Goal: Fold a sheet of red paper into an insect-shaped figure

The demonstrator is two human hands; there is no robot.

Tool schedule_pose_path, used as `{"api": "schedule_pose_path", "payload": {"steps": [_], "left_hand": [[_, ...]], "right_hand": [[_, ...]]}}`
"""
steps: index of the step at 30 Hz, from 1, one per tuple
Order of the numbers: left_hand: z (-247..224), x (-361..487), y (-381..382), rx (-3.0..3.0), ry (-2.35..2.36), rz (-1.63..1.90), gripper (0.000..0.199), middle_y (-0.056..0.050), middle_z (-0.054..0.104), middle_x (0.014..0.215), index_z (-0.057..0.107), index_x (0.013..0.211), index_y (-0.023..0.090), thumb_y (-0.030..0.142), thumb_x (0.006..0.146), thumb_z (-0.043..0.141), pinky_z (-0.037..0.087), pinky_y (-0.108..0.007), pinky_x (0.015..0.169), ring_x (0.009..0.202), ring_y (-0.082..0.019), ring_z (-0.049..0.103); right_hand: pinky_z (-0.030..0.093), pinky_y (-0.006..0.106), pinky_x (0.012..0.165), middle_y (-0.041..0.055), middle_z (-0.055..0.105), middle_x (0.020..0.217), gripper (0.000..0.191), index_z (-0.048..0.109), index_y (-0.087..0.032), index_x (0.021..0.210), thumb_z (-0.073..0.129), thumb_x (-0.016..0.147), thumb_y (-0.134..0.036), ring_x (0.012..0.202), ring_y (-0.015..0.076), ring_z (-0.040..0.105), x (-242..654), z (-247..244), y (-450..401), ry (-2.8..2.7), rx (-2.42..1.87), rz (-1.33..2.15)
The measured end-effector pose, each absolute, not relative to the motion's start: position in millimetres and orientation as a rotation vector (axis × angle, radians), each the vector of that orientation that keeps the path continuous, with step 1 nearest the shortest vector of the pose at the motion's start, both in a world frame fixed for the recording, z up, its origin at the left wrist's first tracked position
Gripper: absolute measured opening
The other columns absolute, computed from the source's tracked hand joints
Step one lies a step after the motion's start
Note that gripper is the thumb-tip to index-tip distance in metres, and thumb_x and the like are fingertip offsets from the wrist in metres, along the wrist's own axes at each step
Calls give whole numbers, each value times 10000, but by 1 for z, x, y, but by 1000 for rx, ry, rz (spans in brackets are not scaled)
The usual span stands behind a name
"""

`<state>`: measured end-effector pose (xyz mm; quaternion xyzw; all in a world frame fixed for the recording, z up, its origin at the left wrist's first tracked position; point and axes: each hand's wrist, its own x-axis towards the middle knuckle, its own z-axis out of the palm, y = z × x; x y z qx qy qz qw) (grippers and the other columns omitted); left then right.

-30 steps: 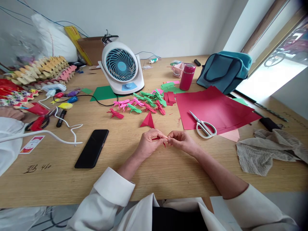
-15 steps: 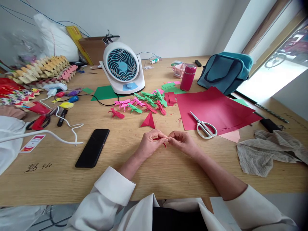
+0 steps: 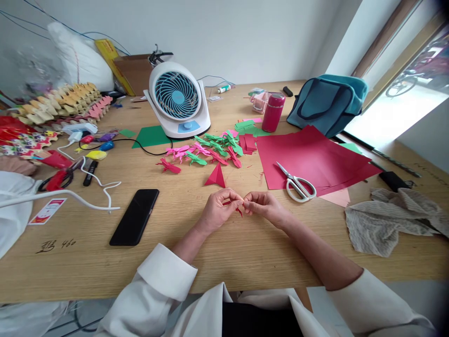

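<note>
Fingers of my left hand (image 3: 221, 208) are closed on a small folded red paper (image 3: 239, 211), mostly hidden by the fingers. My right hand (image 3: 264, 208) pinches at the same spot, its fingertips touching those of the left; what lies between its fingers is too small to make out. Just beyond the hands a red paper triangle (image 3: 215, 176) stands on the wooden table. Behind it lies a pile of folded green, pink and red paper figures (image 3: 217, 145).
White-handled scissors (image 3: 300, 187) rest on large red sheets (image 3: 315, 159) at the right, near a crumpled cloth (image 3: 389, 220). A black phone (image 3: 135, 217) lies at the left. Farther back are a fan (image 3: 178, 100), a red flask (image 3: 273, 113) and a blue bag (image 3: 326, 105).
The fingertips of my right hand have shifted slightly and bent inward at the red paper. Both hands otherwise keep nearly the same place.
</note>
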<state>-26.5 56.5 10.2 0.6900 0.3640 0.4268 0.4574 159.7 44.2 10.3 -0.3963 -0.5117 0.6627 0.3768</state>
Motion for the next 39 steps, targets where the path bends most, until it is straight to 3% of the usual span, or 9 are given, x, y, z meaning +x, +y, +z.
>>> {"api": "schedule_pose_path", "payload": {"steps": [9,33,39], "left_hand": [[14,-26,56,1748,925,1038,70,-48,688,789,732,802,158,227,803,725,506,-257,728,774,-153,628],[10,-25,55,1861,915,1220,99,-43,642,801,708,808,176,264,853,698,499,-254,679,782,-153,605],[7,-26,57,1969,897,1222,34,-36,667,785,725,833,194,221,844,707,476,-280,731,796,-162,600]], "right_hand": [[415,231,605,-14,610,639,436,657,-153,730,816,655,-551,592,90,524,161,11,44,-1283,-1035,1691],[426,236,626,-12,594,653,446,629,-162,723,742,728,-593,601,92,520,163,17,44,-1343,-1070,1618],[354,241,549,-19,567,604,473,629,-165,729,767,671,-614,552,95,464,162,12,45,-1344,-1102,1598]]}}
